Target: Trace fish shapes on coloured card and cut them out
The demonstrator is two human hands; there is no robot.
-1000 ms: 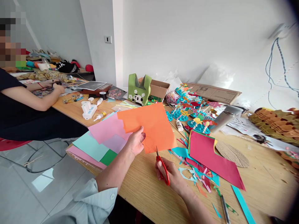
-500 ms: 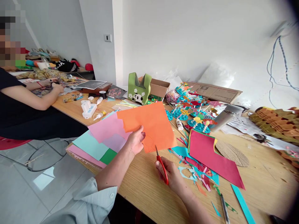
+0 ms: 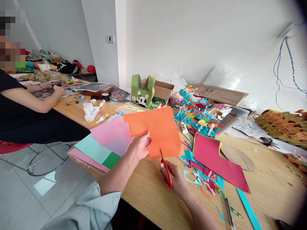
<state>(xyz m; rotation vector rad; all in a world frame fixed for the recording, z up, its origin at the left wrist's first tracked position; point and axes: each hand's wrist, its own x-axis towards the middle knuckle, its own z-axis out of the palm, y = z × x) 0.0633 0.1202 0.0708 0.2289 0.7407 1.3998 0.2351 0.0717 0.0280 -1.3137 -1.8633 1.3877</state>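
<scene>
My left hand point(image 3: 142, 146) pinches a sheet of orange paper point(image 3: 159, 126) by its lower left part, thumb on top. The sheet is held up over the table, with a notch cut from its left side and a faint drawn outline near the lower edge. My right hand point(image 3: 175, 177) grips red-handled scissors point(image 3: 167, 174). Their blades lie at the sheet's lower edge, beside the outline, and look nearly together. Under and left of the orange sheet are pink paper point(image 3: 112, 129), light green paper point(image 3: 92, 148) and a green piece point(image 3: 112, 160).
Dark red paper point(image 3: 216, 156) lies to the right among coloured scraps point(image 3: 206, 179) and a pen point(image 3: 229, 212). Behind stand turquoise fish crafts point(image 3: 202, 126), a green panda bag point(image 3: 142, 92) and a metal cup point(image 3: 233, 119). A co-worker point(image 3: 31, 99) sits at the left.
The orange sheet and my left hand have shifted slightly right and down. My right hand with the scissors stays almost in place at the sheet's lower edge.
</scene>
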